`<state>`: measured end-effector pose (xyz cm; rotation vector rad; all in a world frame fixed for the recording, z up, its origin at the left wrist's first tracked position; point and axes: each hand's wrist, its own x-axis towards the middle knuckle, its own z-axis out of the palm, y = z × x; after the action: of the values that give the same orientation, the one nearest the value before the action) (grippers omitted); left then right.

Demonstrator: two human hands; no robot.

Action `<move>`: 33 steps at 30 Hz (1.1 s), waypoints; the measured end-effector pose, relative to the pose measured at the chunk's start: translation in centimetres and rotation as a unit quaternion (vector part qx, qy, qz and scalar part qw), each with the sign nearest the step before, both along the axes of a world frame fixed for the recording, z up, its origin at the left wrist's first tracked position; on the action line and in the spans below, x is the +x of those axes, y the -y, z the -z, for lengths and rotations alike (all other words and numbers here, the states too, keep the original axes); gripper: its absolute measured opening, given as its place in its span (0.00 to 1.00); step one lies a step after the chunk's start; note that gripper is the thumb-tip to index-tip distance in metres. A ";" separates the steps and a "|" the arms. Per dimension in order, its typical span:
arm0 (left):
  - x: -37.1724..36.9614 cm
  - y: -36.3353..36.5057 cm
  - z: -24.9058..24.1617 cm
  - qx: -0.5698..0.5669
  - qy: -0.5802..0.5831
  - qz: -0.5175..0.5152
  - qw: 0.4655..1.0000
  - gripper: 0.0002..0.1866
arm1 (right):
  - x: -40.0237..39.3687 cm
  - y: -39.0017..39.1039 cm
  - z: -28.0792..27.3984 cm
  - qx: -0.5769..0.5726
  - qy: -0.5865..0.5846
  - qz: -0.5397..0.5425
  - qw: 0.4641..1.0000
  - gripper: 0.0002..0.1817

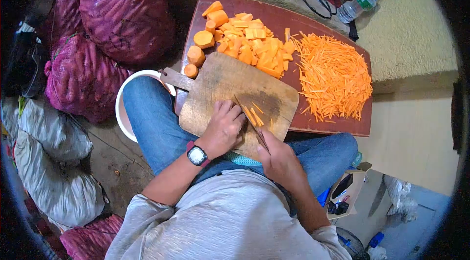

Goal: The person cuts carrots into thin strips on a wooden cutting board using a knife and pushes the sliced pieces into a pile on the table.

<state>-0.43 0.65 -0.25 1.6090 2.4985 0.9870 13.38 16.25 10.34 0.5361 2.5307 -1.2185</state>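
A wooden cutting board (215, 83) with a handle lies partly on my lap and partly over a dark red board. My right hand (280, 159) grips a knife (258, 132), its thin blade pointing away from me across the wood. Close beside the blade, my left hand (226, 125) presses down with curled fingers; whatever lies under them is hidden. A few carrot sticks (255, 117) rest just right of the blade. Beyond the cutting board is a heap of carrot slices (249, 34), with thicker carrot chunks (203, 39) at its left. A big pile of carrot shreds (335, 78) sits to the right.
The dark red board (293, 20) carries the carrots. A white tub (123, 113) stands by my left knee. Full purple mesh sacks (122, 10) and white sacks (58, 181) crowd the left. A water bottle (360, 2) lies on the ledge at the upper right.
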 end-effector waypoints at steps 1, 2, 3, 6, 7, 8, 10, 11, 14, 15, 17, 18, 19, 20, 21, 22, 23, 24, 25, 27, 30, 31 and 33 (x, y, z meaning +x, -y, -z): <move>-0.1 -0.1 0.1 0.018 0.001 0.002 1.000 0.29 | -0.2 -0.2 0.6 0.000 0.000 0.000 1.000 0.21; 0.0 0.0 0.1 0.034 0.001 0.004 0.999 0.28 | -0.3 -0.3 1.5 -0.009 -0.050 -0.008 0.999 0.21; 0.0 0.0 0.1 0.034 0.000 0.004 0.999 0.28 | -0.5 -0.3 1.9 -0.018 -0.102 -0.016 0.994 0.21; 0.0 0.2 0.0 0.036 -0.006 -0.004 0.999 0.28 | 0.6 -0.6 0.0 -0.008 -0.029 -0.042 0.999 0.23; 0.1 0.2 -0.2 0.025 0.003 -0.005 1.000 0.29 | 0.8 -0.4 0.2 -0.009 -0.026 -0.048 0.998 0.23; 0.2 0.2 -0.3 0.015 0.013 -0.003 1.000 0.29 | 1.1 -0.3 0.5 -0.004 -0.048 -0.033 0.998 0.22; 0.2 0.2 -0.3 0.019 0.014 -0.003 1.000 0.25 | 1.1 0.0 1.2 0.002 -0.069 -0.012 0.998 0.21; 0.1 0.2 -0.3 0.024 0.012 -0.002 1.000 0.20 | 0.4 0.1 1.6 0.000 -0.069 -0.012 0.998 0.21; 0.0 0.1 -0.2 0.057 -0.019 -0.002 0.998 0.18 | -0.7 -0.2 1.4 -0.009 -0.089 -0.011 0.996 0.20; -0.2 0.0 -0.2 0.058 -0.022 -0.001 0.998 0.18 | -0.9 -0.4 1.2 -0.016 -0.107 -0.016 0.994 0.19; -0.1 0.2 -0.2 0.066 -0.007 -0.009 0.998 0.15 | -0.1 -0.7 0.8 -0.026 -0.102 0.012 0.994 0.20; 0.0 0.2 0.1 0.067 -0.006 -0.014 0.998 0.15 | 0.4 -0.9 0.7 -0.037 -0.093 0.040 0.994 0.22; 0.0 0.2 0.5 0.069 0.015 -0.034 0.997 0.14 | 0.8 -1.1 0.6 -0.037 -0.092 0.038 0.994 0.22; 0.0 0.1 0.7 0.072 0.035 -0.052 0.995 0.14 | 1.3 -1.3 0.6 -0.037 -0.087 0.040 0.995 0.22; -0.4 -0.1 0.2 0.096 0.024 -0.068 0.993 0.09 | 1.6 -1.4 0.6 -0.035 -0.083 0.043 0.995 0.22; -0.7 -0.2 0.0 0.096 0.022 -0.065 0.993 0.09 | 1.8 -1.2 0.7 -0.035 -0.085 0.046 0.995 0.22; -0.9 -0.2 -0.2 0.149 0.031 -0.100 0.983 0.06 | 1.9 -0.9 0.8 -0.040 -0.089 0.030 0.995 0.22; -1.2 -0.2 -0.2 0.201 0.042 -0.135 0.969 0.04 | 2.0 -0.6 0.8 -0.045 -0.093 0.015 0.995 0.21; -1.7 -0.1 0.0 0.216 0.045 -0.151 0.964 0.04 | 1.9 -0.2 0.8 -0.084 -0.084 0.029 0.993 0.21; -2.2 0.1 -0.4 0.216 0.060 -0.163 0.961 0.04 | 2.2 -1.1 1.3 -0.079 -0.095 0.032 0.992 0.19; -2.2 0.2 -0.3 0.203 0.081 -0.182 0.959 0.04 | 2.9 -5.2 2.7 -0.074 -0.065 0.081 0.992 0.20; -2.1 0.1 -0.2 0.189 0.059 -0.163 0.967 0.04 | 3.1 -7.1 3.4 -0.065 -0.089 0.110 0.988 0.20; -1.8 -0.1 0.0 0.175 0.035 -0.144 0.973 0.04 | 3.0 -10.2 3.9 -0.013 -0.114 0.154 0.981 0.19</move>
<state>-2.25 0.71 -0.22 1.2616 2.6746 1.5652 16.43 26.42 6.48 0.8540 2.6877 -1.4942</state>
